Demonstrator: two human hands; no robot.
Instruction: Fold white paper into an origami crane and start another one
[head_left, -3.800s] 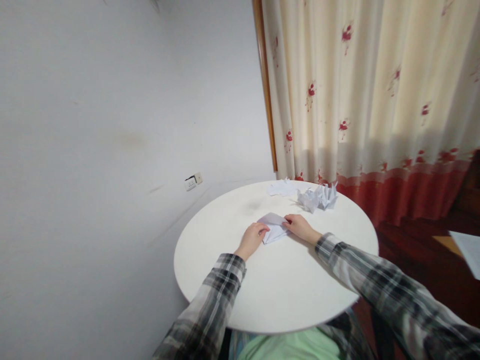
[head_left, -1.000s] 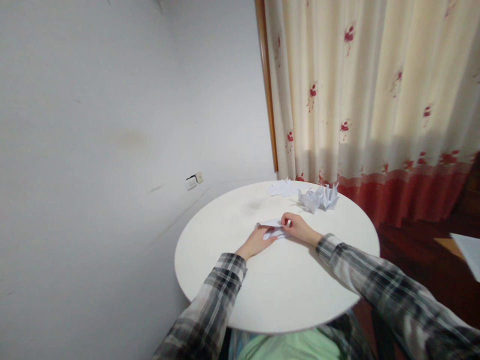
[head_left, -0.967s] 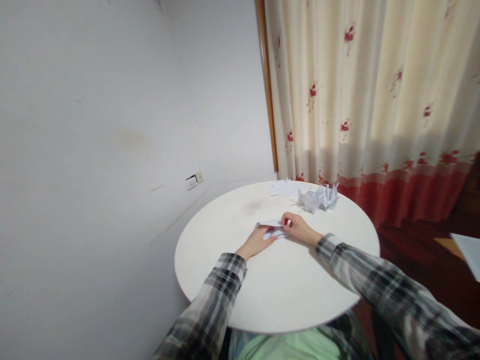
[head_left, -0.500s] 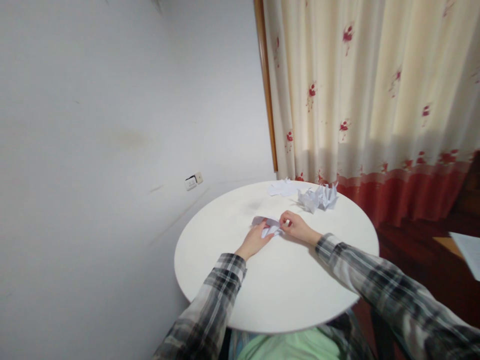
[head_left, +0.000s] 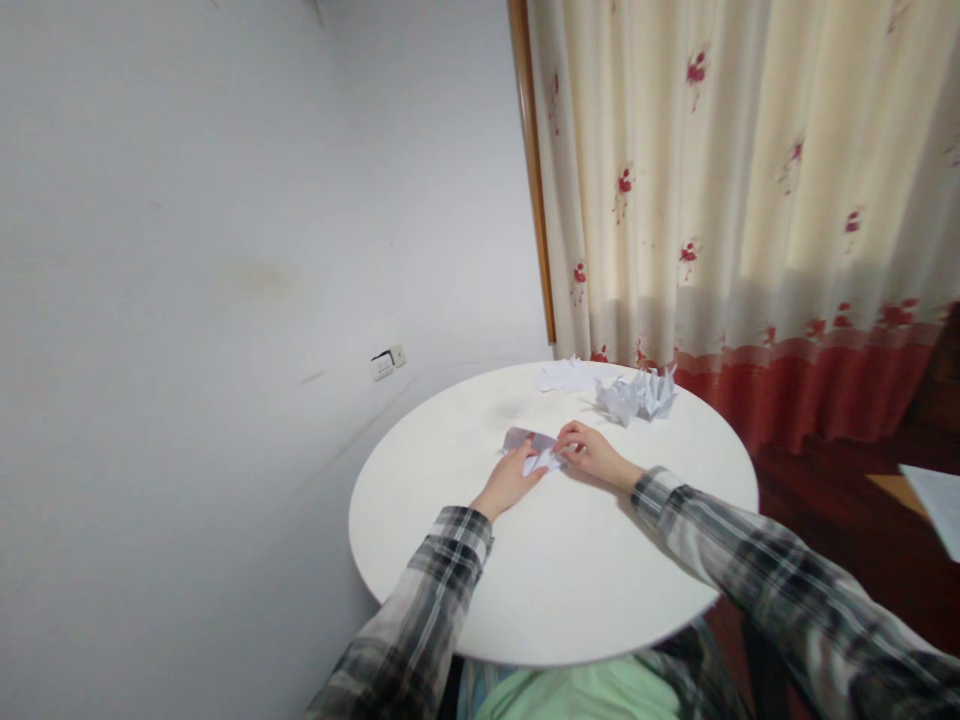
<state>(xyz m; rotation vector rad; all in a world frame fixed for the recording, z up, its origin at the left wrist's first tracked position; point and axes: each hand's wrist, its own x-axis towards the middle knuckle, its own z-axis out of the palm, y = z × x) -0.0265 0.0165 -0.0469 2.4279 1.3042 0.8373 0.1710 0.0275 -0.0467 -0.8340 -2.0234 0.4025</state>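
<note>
A partly folded sheet of white paper lies on the round white table, in front of me. My left hand grips its near left side, thumb toward the near edge and fingers over the paper. At the right end, the fingers of my right hand are closed on the paper's edge in a pinch. The paper stands slightly raised at its far left edge. Its exact folds are too small to make out.
Several folded white paper pieces, pointed like cranes, stand bunched at the back right of the table. Flat white paper lies at the far edge. Beyond are a wall with a socket and a flowered curtain.
The fingers of my right hand have shifted slightly at the paper's right end, and the far left part of the paper stands a little higher. My left hand stays nearly still.
</note>
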